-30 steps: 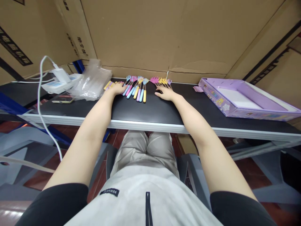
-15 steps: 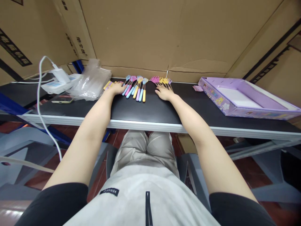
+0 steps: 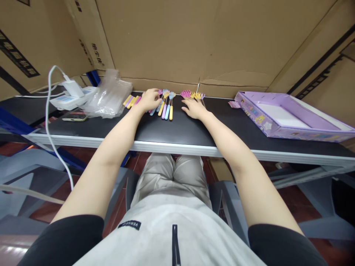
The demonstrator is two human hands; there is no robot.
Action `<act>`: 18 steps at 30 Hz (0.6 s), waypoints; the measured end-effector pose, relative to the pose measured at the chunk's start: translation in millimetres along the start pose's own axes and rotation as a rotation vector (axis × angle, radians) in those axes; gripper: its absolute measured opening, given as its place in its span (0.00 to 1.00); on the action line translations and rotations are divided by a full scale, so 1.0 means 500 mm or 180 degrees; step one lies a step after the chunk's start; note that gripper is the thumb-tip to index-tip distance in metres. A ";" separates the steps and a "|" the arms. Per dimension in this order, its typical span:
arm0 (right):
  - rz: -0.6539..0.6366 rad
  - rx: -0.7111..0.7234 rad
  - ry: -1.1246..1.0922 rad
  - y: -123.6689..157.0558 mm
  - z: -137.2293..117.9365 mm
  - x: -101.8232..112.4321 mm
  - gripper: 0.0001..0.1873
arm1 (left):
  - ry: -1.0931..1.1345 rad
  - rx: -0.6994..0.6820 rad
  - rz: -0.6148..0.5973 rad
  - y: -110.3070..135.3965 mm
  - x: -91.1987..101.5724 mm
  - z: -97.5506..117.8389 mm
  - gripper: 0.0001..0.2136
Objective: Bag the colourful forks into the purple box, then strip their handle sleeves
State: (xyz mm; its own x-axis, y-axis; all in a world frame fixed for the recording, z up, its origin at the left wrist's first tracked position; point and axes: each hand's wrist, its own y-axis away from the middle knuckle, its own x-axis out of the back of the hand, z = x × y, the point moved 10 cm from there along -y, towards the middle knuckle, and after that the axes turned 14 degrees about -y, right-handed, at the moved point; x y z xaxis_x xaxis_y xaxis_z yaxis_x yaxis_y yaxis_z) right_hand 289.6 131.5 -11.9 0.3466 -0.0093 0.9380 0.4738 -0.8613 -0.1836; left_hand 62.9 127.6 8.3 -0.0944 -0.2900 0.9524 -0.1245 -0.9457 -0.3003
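A row of small back scratchers (image 3: 167,105) with claw heads, metal shafts and pastel handles lies on the black tabletop. My left hand (image 3: 150,99) is over the left part of this row, its fingers bent down around some of the scratchers and hiding their heads. Left of it, several yellow, purple and pink handles (image 3: 132,101) show. My right hand (image 3: 193,108) lies nearly flat with fingers stretched on a second group of scratchers, whose pink claws (image 3: 185,93) and yellow claws (image 3: 196,95) stick out beyond the fingertips.
Clear plastic bags (image 3: 107,98), a phone (image 3: 75,117) and a white power strip (image 3: 72,96) with a charger and cable are on the left. To the right stands an open purple box (image 3: 288,132), beside a small pink packet (image 3: 234,104). A cardboard wall (image 3: 177,44) rises behind the table.
My left hand has moved right along the row, and its fingers are now more bent, uncovering handles on its left. My right hand has hardly moved.
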 end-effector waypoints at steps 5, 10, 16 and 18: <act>0.0023 0.0547 0.0108 0.004 -0.050 -0.002 0.31 | 0.0037 -0.0824 0.0228 0.004 -0.009 0.106 0.13; -0.0058 0.0627 0.0159 0.006 -0.058 -0.009 0.30 | -0.0182 -0.0848 0.0052 0.017 -0.028 0.144 0.16; -0.0034 0.0728 0.0197 0.006 -0.058 -0.008 0.28 | -0.0096 -0.0479 -0.0019 0.004 -0.053 0.132 0.17; -0.0044 0.0904 0.0234 0.007 -0.069 -0.011 0.27 | -0.0018 -0.0327 0.0018 -0.013 -0.075 0.113 0.16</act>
State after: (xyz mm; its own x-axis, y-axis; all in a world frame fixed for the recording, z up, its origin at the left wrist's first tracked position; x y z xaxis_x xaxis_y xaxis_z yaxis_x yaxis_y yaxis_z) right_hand 261.4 111.2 -7.5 0.2837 -0.0443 0.9579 0.6892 -0.6851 -0.2358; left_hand 123.0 136.4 -22.6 -0.0900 -0.2963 0.9508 -0.2246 -0.9241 -0.3092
